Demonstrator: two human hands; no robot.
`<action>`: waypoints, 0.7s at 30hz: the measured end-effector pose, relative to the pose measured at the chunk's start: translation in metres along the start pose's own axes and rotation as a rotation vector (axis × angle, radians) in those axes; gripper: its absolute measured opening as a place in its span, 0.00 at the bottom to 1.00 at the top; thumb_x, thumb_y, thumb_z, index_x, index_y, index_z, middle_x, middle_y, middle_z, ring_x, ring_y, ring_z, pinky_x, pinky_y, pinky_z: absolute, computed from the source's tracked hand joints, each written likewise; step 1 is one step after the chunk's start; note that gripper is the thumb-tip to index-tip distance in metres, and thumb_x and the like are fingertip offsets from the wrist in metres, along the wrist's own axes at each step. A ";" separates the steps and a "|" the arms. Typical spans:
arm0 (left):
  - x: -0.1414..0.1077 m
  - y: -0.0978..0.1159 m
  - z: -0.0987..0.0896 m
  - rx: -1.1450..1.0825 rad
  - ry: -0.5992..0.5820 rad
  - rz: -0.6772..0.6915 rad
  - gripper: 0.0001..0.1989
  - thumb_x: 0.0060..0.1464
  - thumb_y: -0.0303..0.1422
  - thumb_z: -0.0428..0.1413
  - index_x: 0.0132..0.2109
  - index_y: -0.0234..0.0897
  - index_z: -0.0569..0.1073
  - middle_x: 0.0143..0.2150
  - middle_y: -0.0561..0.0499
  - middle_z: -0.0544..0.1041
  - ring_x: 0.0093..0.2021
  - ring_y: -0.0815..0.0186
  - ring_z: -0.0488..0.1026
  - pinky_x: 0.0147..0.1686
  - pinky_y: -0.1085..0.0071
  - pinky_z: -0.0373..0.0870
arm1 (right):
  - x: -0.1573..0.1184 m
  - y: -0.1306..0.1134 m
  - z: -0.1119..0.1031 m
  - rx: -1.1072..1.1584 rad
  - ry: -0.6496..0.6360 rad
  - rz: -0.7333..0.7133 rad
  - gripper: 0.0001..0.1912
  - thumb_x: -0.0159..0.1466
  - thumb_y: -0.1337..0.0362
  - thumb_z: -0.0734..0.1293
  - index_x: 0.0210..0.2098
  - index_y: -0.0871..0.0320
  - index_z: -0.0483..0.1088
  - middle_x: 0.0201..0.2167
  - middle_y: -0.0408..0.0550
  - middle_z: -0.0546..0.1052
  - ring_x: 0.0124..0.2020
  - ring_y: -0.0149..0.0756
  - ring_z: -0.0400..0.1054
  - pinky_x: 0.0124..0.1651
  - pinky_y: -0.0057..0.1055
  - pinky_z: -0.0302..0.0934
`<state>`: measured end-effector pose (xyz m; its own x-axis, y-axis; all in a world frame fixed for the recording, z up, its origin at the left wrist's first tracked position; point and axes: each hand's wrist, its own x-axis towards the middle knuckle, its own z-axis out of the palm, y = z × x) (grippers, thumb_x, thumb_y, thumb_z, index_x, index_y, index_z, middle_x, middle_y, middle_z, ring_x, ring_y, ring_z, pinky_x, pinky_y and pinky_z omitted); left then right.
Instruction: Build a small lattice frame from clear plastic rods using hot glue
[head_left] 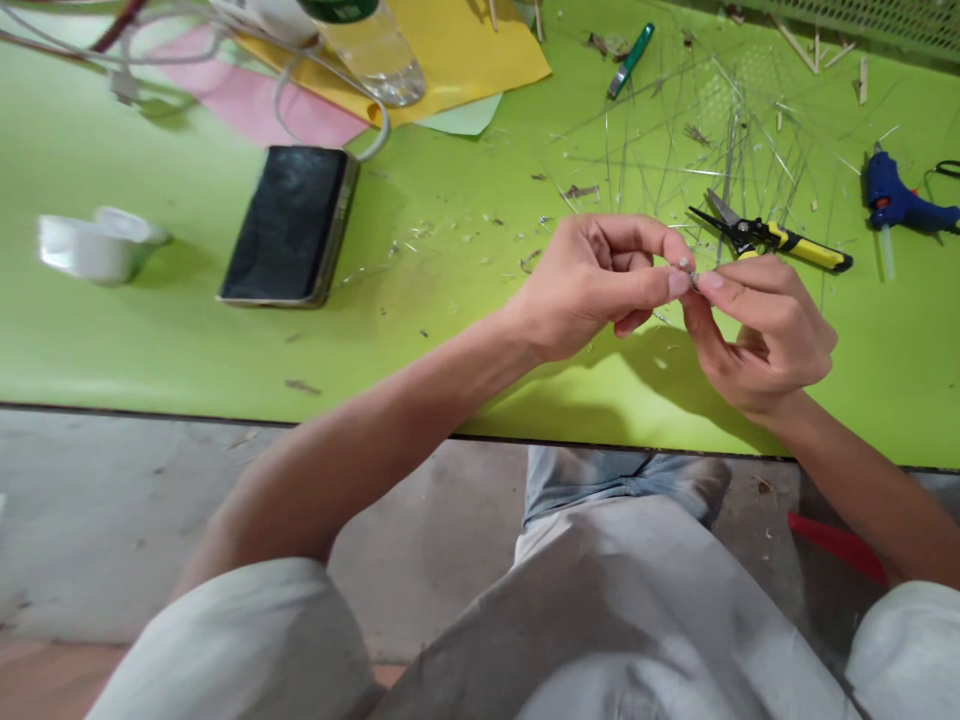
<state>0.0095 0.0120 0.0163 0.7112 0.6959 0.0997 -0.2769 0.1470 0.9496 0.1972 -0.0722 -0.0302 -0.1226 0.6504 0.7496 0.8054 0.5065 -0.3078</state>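
Observation:
My left hand (592,285) and my right hand (757,330) meet above the green table (450,350). Their thumbs and forefingers pinch a small thin silvery piece (686,272), mostly hidden by the fingertips. Just beyond my right hand lie yellow-and-black handled snips (780,238), not touching it. A loose scatter of thin clear sticks (720,130) spreads behind them. To the right stands a blue hot glue gun (900,200) with a pale glue stick.
A black phone (289,225) and a white cup (94,245) lie left. Behind are a green craft knife (630,60), a water bottle (367,50), coloured paper sheets (450,60) and white cables (225,70). Small debris dots the table. The concrete floor lies below the table's near edge.

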 end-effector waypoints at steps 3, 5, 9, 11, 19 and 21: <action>-0.001 -0.001 0.000 0.024 0.012 0.036 0.29 0.43 0.56 0.83 0.32 0.41 0.80 0.20 0.59 0.71 0.18 0.74 0.66 0.17 0.74 0.65 | 0.002 -0.001 -0.002 -0.026 -0.019 0.001 0.07 0.82 0.57 0.70 0.55 0.49 0.79 0.43 0.46 0.88 0.45 0.45 0.87 0.49 0.47 0.84; -0.001 -0.001 0.001 0.018 0.014 0.047 0.29 0.43 0.55 0.83 0.33 0.40 0.80 0.22 0.58 0.73 0.19 0.74 0.68 0.18 0.74 0.66 | 0.003 -0.003 -0.003 -0.034 0.052 -0.047 0.06 0.81 0.59 0.71 0.55 0.48 0.78 0.43 0.45 0.88 0.44 0.44 0.87 0.48 0.45 0.84; -0.002 -0.001 0.001 0.014 0.006 0.063 0.28 0.44 0.54 0.83 0.32 0.39 0.79 0.24 0.57 0.75 0.20 0.73 0.72 0.18 0.74 0.66 | 0.007 -0.005 -0.005 -0.018 0.110 -0.117 0.06 0.81 0.62 0.71 0.56 0.48 0.78 0.42 0.45 0.88 0.42 0.43 0.87 0.46 0.45 0.83; -0.002 -0.001 0.001 0.025 0.005 0.062 0.27 0.45 0.53 0.83 0.33 0.40 0.79 0.23 0.58 0.74 0.20 0.72 0.73 0.18 0.74 0.65 | 0.008 -0.005 -0.005 -0.034 0.020 -0.069 0.06 0.82 0.59 0.69 0.54 0.48 0.79 0.42 0.46 0.88 0.43 0.44 0.87 0.46 0.47 0.83; 0.002 -0.006 -0.007 0.026 -0.054 0.085 0.25 0.43 0.49 0.85 0.32 0.41 0.82 0.15 0.63 0.60 0.14 0.78 0.51 0.16 0.72 0.44 | 0.010 -0.012 -0.004 -0.133 0.117 -0.080 0.08 0.83 0.55 0.67 0.51 0.47 0.78 0.38 0.43 0.88 0.38 0.41 0.86 0.42 0.44 0.83; 0.003 -0.006 -0.008 0.019 -0.062 0.094 0.26 0.42 0.50 0.85 0.31 0.40 0.81 0.14 0.63 0.59 0.14 0.79 0.48 0.16 0.71 0.42 | 0.013 -0.015 -0.004 -0.080 0.158 -0.119 0.05 0.83 0.58 0.68 0.53 0.47 0.78 0.39 0.42 0.88 0.38 0.41 0.86 0.43 0.43 0.82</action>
<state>0.0082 0.0183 0.0084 0.7216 0.6607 0.2066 -0.3329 0.0696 0.9404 0.1861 -0.0739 -0.0134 -0.1325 0.4883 0.8625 0.8347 0.5242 -0.1686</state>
